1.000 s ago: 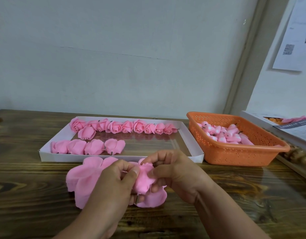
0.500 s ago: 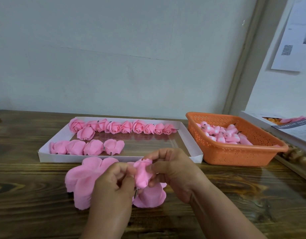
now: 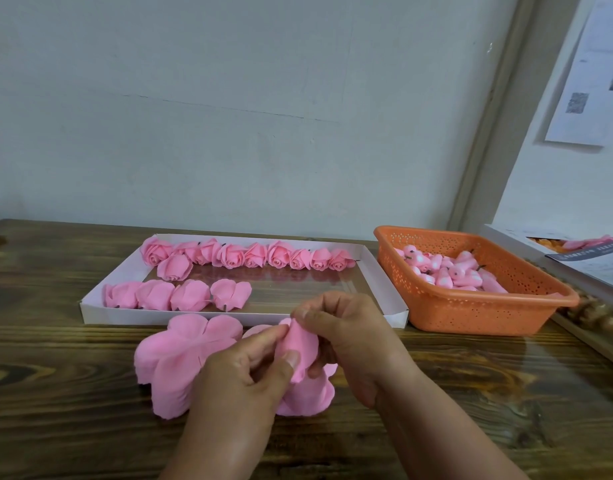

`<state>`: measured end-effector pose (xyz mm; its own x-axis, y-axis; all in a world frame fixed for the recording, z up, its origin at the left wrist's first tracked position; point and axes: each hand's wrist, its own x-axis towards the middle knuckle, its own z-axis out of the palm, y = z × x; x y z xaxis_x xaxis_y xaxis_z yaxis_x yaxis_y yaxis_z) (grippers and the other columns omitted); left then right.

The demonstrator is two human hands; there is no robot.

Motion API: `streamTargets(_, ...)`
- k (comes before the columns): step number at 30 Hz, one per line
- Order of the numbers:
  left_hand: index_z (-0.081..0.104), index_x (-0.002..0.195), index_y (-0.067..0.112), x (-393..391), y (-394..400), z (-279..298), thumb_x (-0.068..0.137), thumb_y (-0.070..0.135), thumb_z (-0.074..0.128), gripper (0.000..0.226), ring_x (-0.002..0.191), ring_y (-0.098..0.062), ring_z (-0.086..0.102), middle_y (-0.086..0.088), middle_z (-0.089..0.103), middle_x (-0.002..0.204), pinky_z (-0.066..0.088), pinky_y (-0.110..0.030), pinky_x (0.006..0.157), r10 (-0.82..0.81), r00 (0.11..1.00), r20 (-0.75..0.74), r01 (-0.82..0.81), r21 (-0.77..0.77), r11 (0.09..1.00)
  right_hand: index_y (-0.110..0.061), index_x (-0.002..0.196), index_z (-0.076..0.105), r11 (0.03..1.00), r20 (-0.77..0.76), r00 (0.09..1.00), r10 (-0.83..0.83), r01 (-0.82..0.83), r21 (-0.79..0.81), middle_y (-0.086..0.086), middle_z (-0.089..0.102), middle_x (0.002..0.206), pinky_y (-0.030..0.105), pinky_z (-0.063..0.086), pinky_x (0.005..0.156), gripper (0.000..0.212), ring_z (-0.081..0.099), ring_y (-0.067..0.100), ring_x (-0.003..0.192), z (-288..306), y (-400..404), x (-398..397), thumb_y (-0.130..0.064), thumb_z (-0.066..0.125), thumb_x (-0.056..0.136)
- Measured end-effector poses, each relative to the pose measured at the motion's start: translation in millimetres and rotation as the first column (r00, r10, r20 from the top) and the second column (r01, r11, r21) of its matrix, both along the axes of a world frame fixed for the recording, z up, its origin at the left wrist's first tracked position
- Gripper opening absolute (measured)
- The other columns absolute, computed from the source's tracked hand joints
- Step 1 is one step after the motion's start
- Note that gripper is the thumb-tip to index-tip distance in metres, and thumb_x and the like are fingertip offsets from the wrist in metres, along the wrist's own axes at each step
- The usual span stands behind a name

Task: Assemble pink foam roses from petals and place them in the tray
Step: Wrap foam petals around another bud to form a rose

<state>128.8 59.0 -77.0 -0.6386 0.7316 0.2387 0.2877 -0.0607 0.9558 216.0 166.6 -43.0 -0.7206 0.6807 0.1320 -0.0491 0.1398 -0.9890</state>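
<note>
A dark, glossy wooden table (image 3: 73, 393) with strong grain fills the lower half of the view and carries everything else. Toward its back lies a shallow white cardboard tray (image 3: 229, 318), holding a far row of finished pink foam roses (image 3: 246, 255) and a nearer row of four pink roses lying on their sides (image 3: 175, 295). Just to the right of the tray stands an orange perforated plastic basket (image 3: 471, 311) with a heap of small pink foam buds (image 3: 450, 270) inside. In front of the tray, a thick stack of flower-shaped pink foam petal sheets (image 3: 173, 362) rests on the table. Beside that stack, the left hand (image 3: 242, 379) and the right hand (image 3: 346, 337) meet above the table around a half-made pink foam rose (image 3: 294, 348): the left pinches it between thumb and fingers, and the right curls its fingers round the top, wrapping a petal. More of its pink petals (image 3: 308, 393) hang loose beneath the hands.
</note>
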Motion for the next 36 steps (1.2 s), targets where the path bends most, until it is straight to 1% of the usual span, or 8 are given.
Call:
streamTargets(5, 0.071, 0.113, 0.020, -2.7, 1.8, 0.6, 0.089, 0.007, 0.062, 0.029, 0.085, -0.017, 0.068, 0.000, 0.076, 0.093, 0.054, -0.028, 0.070, -0.066, 0.983, 0.174, 0.068, -0.005, 0.998, -0.010, 0.070, 0.064, 0.999, -0.019, 0.999, -0.036, 0.036, -0.020, 0.006, 0.063, 0.056, 0.023, 0.044, 0.037, 0.022, 0.054, 0.022, 0.045, -1.5, -5.3, -1.4, 0.000, 0.058, 0.089)
streamTargets(8, 0.080, 0.087, 0.023, -1.2, 0.5, 5.9, 0.091, 0.001, 0.057, 0.032, 0.085, -0.034, 0.069, -0.018, 0.074, 0.090, 0.057, -0.049, 0.082, -0.145, 0.934, 0.328, 0.137, 0.048, 0.989, -0.007, 0.077, 0.062, 0.995, -0.056, 0.996, -0.063, 0.058, -0.084, 0.004, 0.061, 0.057, 0.021, 0.045, 0.040, 0.016, 0.056, 0.014, 0.046, -0.7, -7.9, -2.6, -0.002, 0.056, 0.090)
streamTargets(13, 0.080, 0.078, 0.016, -2.7, -2.4, 8.2, 0.085, 0.000, 0.058, 0.028, 0.078, -0.029, 0.069, -0.029, 0.069, 0.093, 0.060, -0.038, 0.071, -0.289, 0.793, 0.536, 0.214, 0.200, 0.956, -0.005, 0.091, 0.055, 0.950, -0.231, 0.973, -0.011, -0.062, -0.306, 0.006, 0.063, 0.060, 0.024, 0.049, 0.046, 0.018, 0.059, 0.019, 0.051, 1.8, -8.9, 3.1, 0.009, 0.043, 0.089)
streamTargets(18, 0.077, 0.079, -0.002, -6.4, -3.5, 6.9, 0.065, 0.006, 0.061, 0.022, 0.066, -0.024, 0.070, -0.022, 0.066, 0.076, 0.057, -0.028, 0.055, -0.414, 0.652, 0.635, 0.253, 0.333, 0.908, -0.003, 0.078, 0.056, 0.897, -0.410, 0.911, -0.039, -0.149, -0.416, 0.017, 0.061, 0.061, 0.026, 0.054, 0.052, 0.022, 0.062, 0.024, 0.055, -4.0, -18.2, 10.8, 0.014, 0.041, 0.076)
streamTargets(23, 0.075, 0.087, -0.003, -10.4, -2.8, 6.3, 0.069, 0.004, 0.059, 0.025, 0.084, -0.032, 0.073, -0.026, 0.072, 0.096, 0.059, -0.030, 0.060, -0.423, 0.628, 0.653, 0.252, 0.344, 0.905, -0.005, 0.064, 0.057, 0.948, -0.408, 0.888, -0.214, 0.088, -0.305, 0.014, 0.058, 0.058, 0.022, 0.047, 0.049, 0.022, 0.053, 0.020, 0.050, -14.8, -29.4, 15.8, 0.015, 0.051, 0.071)
streamTargets(26, 0.076, 0.089, 0.000, -9.4, -4.1, 8.4, 0.070, 0.005, 0.060, 0.025, 0.078, -0.030, 0.073, -0.024, 0.072, 0.093, 0.057, -0.028, 0.056, -0.423, 0.648, 0.634, 0.258, 0.340, 0.905, -0.011, 0.055, 0.062, 0.955, -0.296, 0.917, -0.268, 0.294, 0.048, 0.007, 0.058, 0.062, 0.026, 0.044, 0.052, 0.007, 0.052, 0.021, 0.055, -17.6, -38.6, 15.6, -0.011, 0.062, 0.062)
streamTargets(29, 0.078, 0.087, 0.007, -3.6, -3.5, 10.7, 0.066, 0.005, 0.061, 0.027, 0.061, -0.022, 0.070, -0.021, 0.073, 0.081, 0.053, -0.025, 0.048, -0.377, 0.719, 0.583, 0.224, 0.319, 0.921, -0.015, 0.064, 0.068, 0.917, -0.289, 0.921, -0.261, 0.330, 0.225, 0.005, 0.060, 0.073, 0.024, 0.044, 0.053, 0.020, 0.055, 0.020, 0.059, -21.3, -48.6, 12.6, -0.032, 0.075, 0.055)
streamTargets(36, 0.079, 0.091, 0.019, 0.5, -2.9, 7.9, 0.065, 0.014, 0.064, 0.031, 0.073, -0.023, 0.071, -0.017, 0.074, 0.085, 0.053, -0.026, 0.054, -0.318, 0.820, 0.476, 0.182, 0.310, 0.933, -0.009, 0.058, 0.067, 0.914, -0.274, 0.924, -0.268, 0.334, 0.230, 0.014, 0.058, 0.073, 0.016, 0.042, 0.043, 0.021, 0.052, 0.015, 0.050, -20.5, -50.0, 9.7, 0.004, 0.075, 0.072)
